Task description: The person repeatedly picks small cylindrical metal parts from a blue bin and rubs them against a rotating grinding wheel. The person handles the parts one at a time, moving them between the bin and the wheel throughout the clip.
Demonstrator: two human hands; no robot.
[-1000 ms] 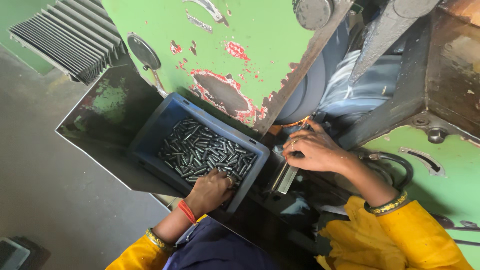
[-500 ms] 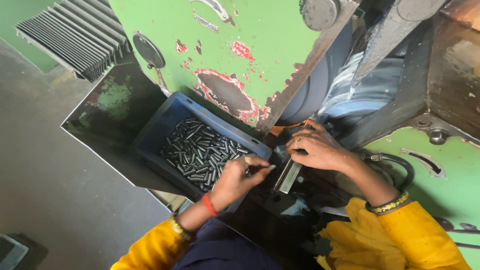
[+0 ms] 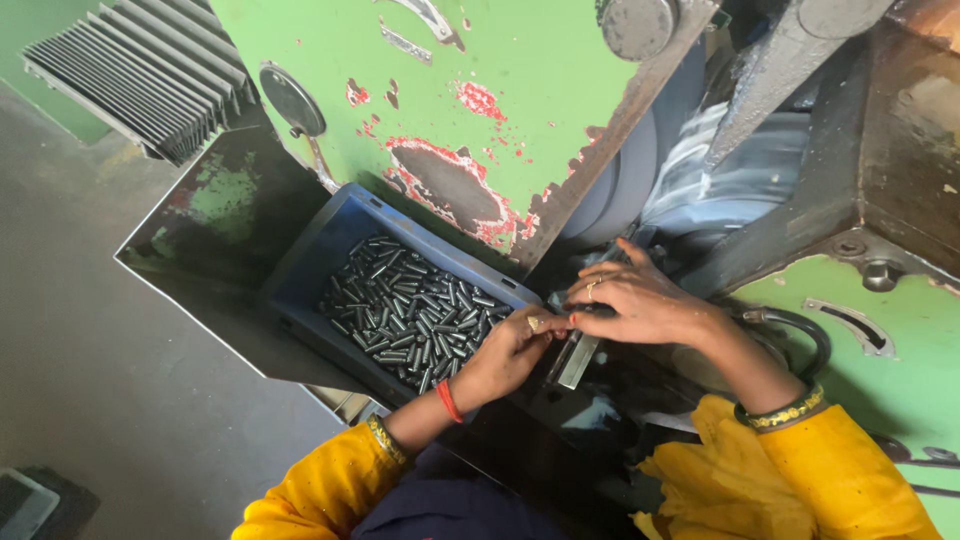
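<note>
floor (image 3: 90,380): plain grey concrete, kinda dusty and scuffed, fills the left side
machine (image 3: 520,90): big green metal body up top, paint chipped to red primer and bare dark steel in patches
grille (image 3: 150,70): dark ribbed vent panel, top left corner, slanted
disc (image 3: 292,100): small round dark plate on the green panel, just right of the grille
right side (image 3: 900,330): more green casting with a bolt and a rusty brown block above it
light: flat, even, no hard shadows
</note>
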